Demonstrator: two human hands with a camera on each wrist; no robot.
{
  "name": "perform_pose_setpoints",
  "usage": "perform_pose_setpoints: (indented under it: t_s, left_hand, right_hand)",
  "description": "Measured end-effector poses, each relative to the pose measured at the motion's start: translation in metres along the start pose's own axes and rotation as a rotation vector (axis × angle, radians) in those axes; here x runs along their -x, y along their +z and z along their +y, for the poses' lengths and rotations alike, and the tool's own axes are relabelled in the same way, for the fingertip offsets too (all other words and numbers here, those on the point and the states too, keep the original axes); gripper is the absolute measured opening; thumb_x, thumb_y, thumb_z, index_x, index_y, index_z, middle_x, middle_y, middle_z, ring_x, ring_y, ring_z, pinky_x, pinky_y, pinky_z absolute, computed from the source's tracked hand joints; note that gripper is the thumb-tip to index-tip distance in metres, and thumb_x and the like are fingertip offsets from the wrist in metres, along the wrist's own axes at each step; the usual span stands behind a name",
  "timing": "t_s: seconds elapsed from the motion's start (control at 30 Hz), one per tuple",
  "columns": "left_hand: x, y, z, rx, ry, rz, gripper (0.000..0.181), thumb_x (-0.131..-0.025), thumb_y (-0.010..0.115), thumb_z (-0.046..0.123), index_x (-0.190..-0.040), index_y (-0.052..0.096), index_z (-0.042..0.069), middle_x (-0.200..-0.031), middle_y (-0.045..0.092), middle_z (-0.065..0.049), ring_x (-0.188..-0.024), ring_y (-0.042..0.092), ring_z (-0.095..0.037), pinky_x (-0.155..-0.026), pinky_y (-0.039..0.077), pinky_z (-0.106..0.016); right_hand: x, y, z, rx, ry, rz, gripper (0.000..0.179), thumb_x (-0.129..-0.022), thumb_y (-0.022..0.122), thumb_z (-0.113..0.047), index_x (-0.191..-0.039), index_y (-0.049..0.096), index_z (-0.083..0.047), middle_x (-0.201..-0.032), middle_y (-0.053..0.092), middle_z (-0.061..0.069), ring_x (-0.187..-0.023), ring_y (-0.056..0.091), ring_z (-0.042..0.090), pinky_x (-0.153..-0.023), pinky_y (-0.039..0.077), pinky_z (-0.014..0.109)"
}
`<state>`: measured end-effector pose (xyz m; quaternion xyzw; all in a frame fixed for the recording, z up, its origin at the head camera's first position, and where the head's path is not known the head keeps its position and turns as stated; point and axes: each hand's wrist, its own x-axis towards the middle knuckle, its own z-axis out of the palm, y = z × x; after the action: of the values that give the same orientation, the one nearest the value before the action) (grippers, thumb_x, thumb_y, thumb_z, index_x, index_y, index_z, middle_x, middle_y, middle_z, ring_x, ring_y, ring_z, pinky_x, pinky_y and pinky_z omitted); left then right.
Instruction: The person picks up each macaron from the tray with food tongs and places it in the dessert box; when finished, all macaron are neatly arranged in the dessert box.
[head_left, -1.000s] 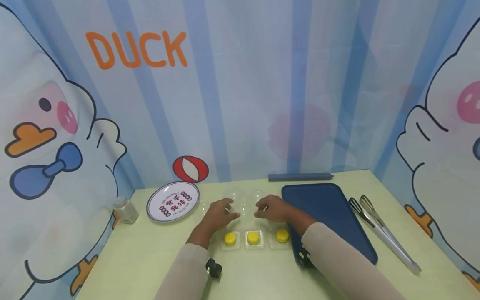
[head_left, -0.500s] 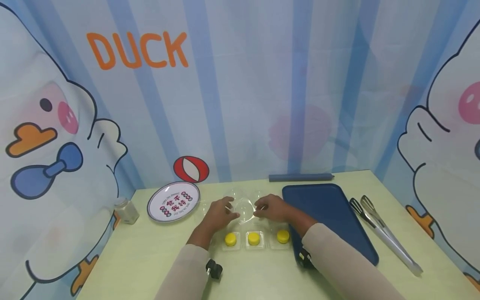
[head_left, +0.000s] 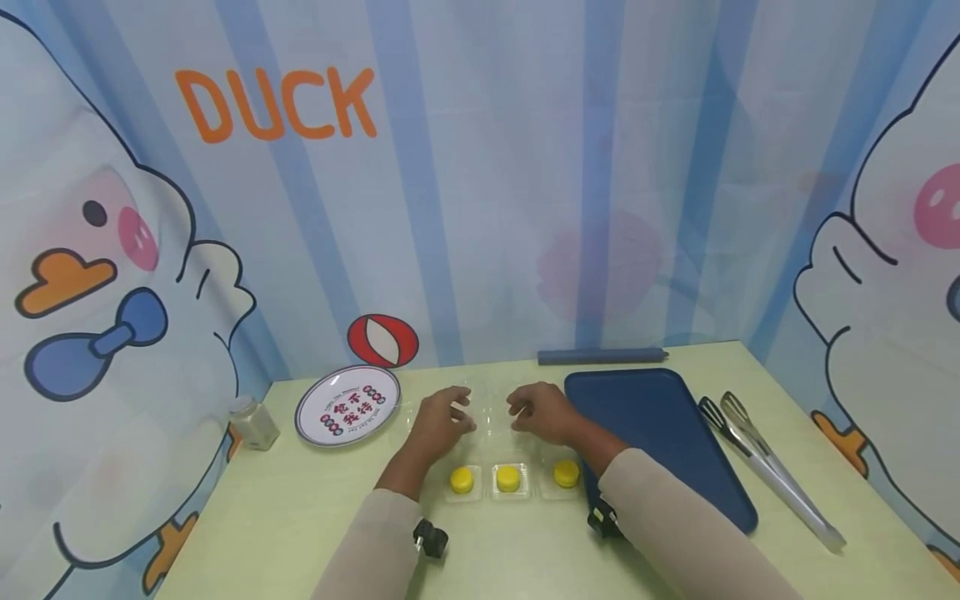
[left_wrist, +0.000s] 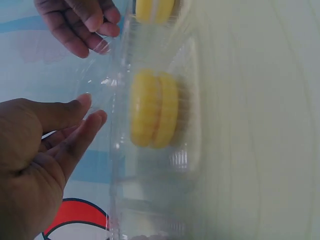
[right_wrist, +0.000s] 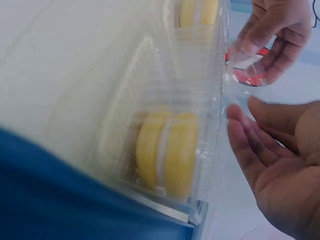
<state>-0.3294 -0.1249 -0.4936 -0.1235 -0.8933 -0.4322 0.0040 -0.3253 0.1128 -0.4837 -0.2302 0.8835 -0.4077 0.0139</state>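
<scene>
In the head view my left hand [head_left: 442, 423] and right hand [head_left: 545, 412] face each other above clear plastic packaging. Each hand's thumb and fingertips pinch a thin, see-through plastic piece [left_wrist: 102, 79] between them; its outline is faint in the head view. Closer to me, yellow macarons [head_left: 507, 477] sit in a row, each in a square clear plastic compartment [head_left: 525, 492]. In the left wrist view a macaron [left_wrist: 154, 109] stands right beside my left fingertips, behind clear plastic. The right wrist view shows another macaron [right_wrist: 167, 150] in its compartment.
A white plate [head_left: 348, 406] with red lettering and a small shaker jar [head_left: 253, 422] stand at left. The dark blue tray [head_left: 660, 442] lies under my right forearm. Metal tongs [head_left: 772, 471] lie to its right, and a blue-grey bar [head_left: 602, 357] lies along the back edge.
The round clear plastic shape between my hands, plain half a second ago, now shows only faintly. Both hands have shifted slightly, with the right fingertips a little higher. The macarons stay put.
</scene>
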Motion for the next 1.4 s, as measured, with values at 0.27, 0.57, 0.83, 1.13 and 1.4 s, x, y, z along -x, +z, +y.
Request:
perform_pose_setpoints:
  t_s: [0.27,0.57,0.83,1.13,1.4]
  left_hand:
    - [0.005,0.003,0.012,0.055,0.126,0.081,0.051,-0.093,0.080,-0.007,-0.142,0.066,-0.003,-0.131,0.072,-0.025,-0.107,0.082,-0.033,-0.086,0.069,-0.037]
    - [0.008,0.005,0.015,0.171,0.088,0.025,0.041,-0.098,0.076,-0.004,-0.137,0.068,0.003,-0.129,0.072,-0.025,-0.115,0.080,-0.034,-0.091,0.068,-0.034]
    - [0.009,0.004,0.015,0.206,0.121,-0.055,0.040,-0.099,0.073,-0.006,-0.137,0.068,0.008,-0.132,0.071,-0.024,-0.120,0.078,-0.035,-0.094,0.068,-0.036]
    - [0.014,0.007,0.018,0.182,0.210,-0.076,0.028,-0.099,0.073,-0.006,-0.122,0.076,0.011,-0.130,0.076,-0.016,-0.119,0.079,-0.034,-0.099,0.067,-0.040]
    - [0.023,0.011,0.025,0.156,0.239,-0.081,0.021,-0.100,0.076,0.004,-0.119,0.079,0.013,-0.129,0.078,-0.009,-0.121,0.078,-0.038,-0.100,0.066,-0.043]
  right_hand:
    - [0.000,-0.002,-0.002,-0.120,0.014,0.169,0.023,-0.092,0.074,0.013,-0.112,0.067,0.003,-0.091,0.076,0.017,-0.076,0.075,0.020,-0.069,0.063,0.033]
    - [0.009,-0.012,0.004,-0.185,0.061,0.114,0.033,-0.095,0.072,0.009,-0.126,0.065,0.003,-0.092,0.075,0.015,-0.076,0.075,0.020,-0.076,0.067,0.046]
    - [0.017,-0.022,0.006,-0.167,-0.036,0.021,0.030,-0.095,0.071,0.008,-0.125,0.073,0.010,-0.091,0.075,0.019,-0.079,0.080,0.028,-0.072,0.065,0.035]
    - [0.030,-0.028,0.003,-0.146,-0.030,-0.024,0.017,-0.098,0.072,0.006,-0.114,0.075,0.006,-0.099,0.075,0.020,-0.085,0.081,0.028,-0.075,0.068,0.042]
    - [0.043,-0.031,0.012,-0.092,-0.065,-0.060,0.038,-0.100,0.080,-0.017,-0.130,0.073,0.006,-0.123,0.076,0.025,-0.100,0.079,0.027,-0.090,0.068,0.040]
